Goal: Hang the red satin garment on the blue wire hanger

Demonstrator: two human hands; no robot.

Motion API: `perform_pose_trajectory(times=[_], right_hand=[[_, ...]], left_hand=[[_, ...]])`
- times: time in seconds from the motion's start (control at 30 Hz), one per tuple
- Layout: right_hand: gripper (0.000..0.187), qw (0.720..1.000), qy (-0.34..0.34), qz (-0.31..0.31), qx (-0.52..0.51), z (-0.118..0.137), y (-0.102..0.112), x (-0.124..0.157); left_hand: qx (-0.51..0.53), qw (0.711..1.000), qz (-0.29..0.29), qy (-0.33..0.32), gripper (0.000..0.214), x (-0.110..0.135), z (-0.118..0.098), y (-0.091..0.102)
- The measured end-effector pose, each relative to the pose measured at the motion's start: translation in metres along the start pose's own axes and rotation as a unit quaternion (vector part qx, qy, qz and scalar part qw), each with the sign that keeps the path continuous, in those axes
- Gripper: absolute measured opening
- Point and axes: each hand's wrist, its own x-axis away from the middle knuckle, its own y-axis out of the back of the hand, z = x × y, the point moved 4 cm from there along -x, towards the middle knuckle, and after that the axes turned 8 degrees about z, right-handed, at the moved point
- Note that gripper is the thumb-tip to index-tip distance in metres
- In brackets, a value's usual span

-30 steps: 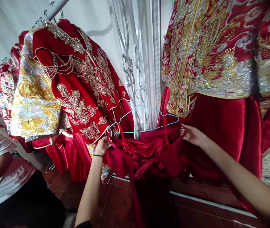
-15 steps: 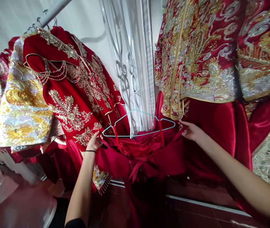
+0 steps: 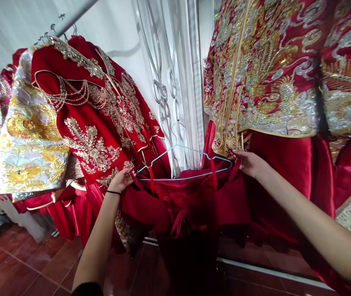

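Red satin garment (image 3: 175, 201) held up by both hands in front of a blue wire hanger (image 3: 194, 149).

Left-hand grip is closed on the garment's upper edge by the hanger's left tip; right-hand grip is closed likewise near the right tip. A black wristband (image 3: 113, 192) is worn on the left wrist (image 3: 109, 201). The garment hangs in gathered folds above a tiled floor (image 3: 52, 263). An embroidered red jacket (image 3: 101, 123) is hung on a rail (image 3: 76, 16) to the left; a gold-embroidered jacket (image 3: 264, 82) hangs to the right, just beside the right hand (image 3: 251, 163). A metal window grille (image 3: 163, 94) and white curtain (image 3: 194, 82) are seen behind the hanger.
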Motion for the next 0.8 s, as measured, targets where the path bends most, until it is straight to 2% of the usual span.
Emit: perform_pose_trajectory(times=[0.07, 0.13, 0.33, 0.5, 0.63, 0.8], right_hand=[[0.016, 0.998, -0.023, -0.045, -0.047, 0.003, -0.007, 0.004], [0.015, 0.996, -0.014, -0.071, -0.061, 0.009, -0.015, 0.009], [0.013, 0.998, 0.047, -0.027, 0.016, 0.035, -0.047, 0.018], [0.015, 0.998, 0.032, -0.021, 0.040, 0.043, -0.068, 0.018], [0.017, 0.998, 0.024, -0.014, 0.059, 0.030, -0.079, 0.024], [0.025, 0.997, 0.039, -0.031, 0.053, -0.009, -0.080, 0.045]], left_hand=[[-0.013, 1.000, 0.008, -0.002, 0.014, 0.004, -0.003, -0.006], [-0.027, 0.999, 0.023, -0.008, 0.014, 0.007, -0.006, -0.011], [-0.076, 0.996, 0.042, -0.020, 0.014, 0.012, -0.020, -0.039], [-0.101, 0.991, 0.078, -0.034, 0.009, 0.007, -0.025, -0.073], [-0.130, 0.986, 0.089, -0.048, 0.008, 0.006, -0.013, -0.083], [-0.167, 0.979, 0.092, -0.074, 0.009, 0.016, 0.016, -0.079]])
